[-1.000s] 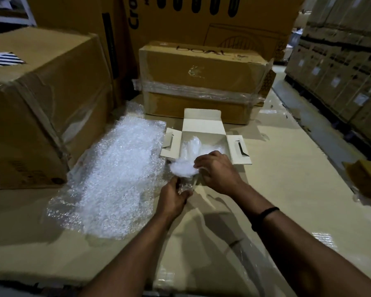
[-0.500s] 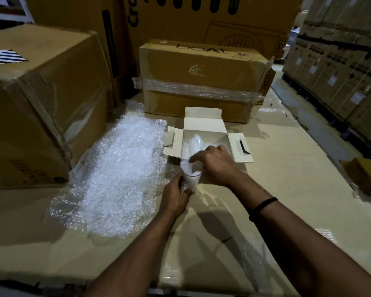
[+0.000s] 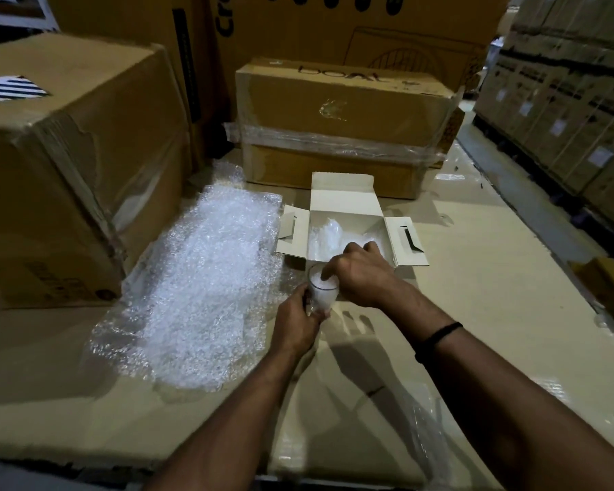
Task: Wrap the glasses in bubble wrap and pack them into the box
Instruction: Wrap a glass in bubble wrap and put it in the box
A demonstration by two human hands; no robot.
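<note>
Left hand [image 3: 296, 320]: fingers curled around the lower part of a clear glass [image 3: 321, 290], gripping it upright just above the counter [image 3: 475, 313]. Right hand [image 3: 360, 274]: arched over the mouth of the glass, fingers bent, fingertips pressed down into the white wrap [image 3: 320, 295] that fills the glass interior. A black band [image 3: 438, 336] sits on the right wrist. The glass stands between the two hands, just in front of the white box [image 3: 344, 203]; its rim is visible, its body appears white from the stuffing inside. A loose sheet of bubble wrap [image 3: 199, 278] lies flat on the counter to the left, near the left hand but apart from it. The white box is open, flaps spread, with a wrapped bundle [image 3: 325, 232] inside at its left. Behind it stands a taped brown carton [image 3: 341, 118]
</note>
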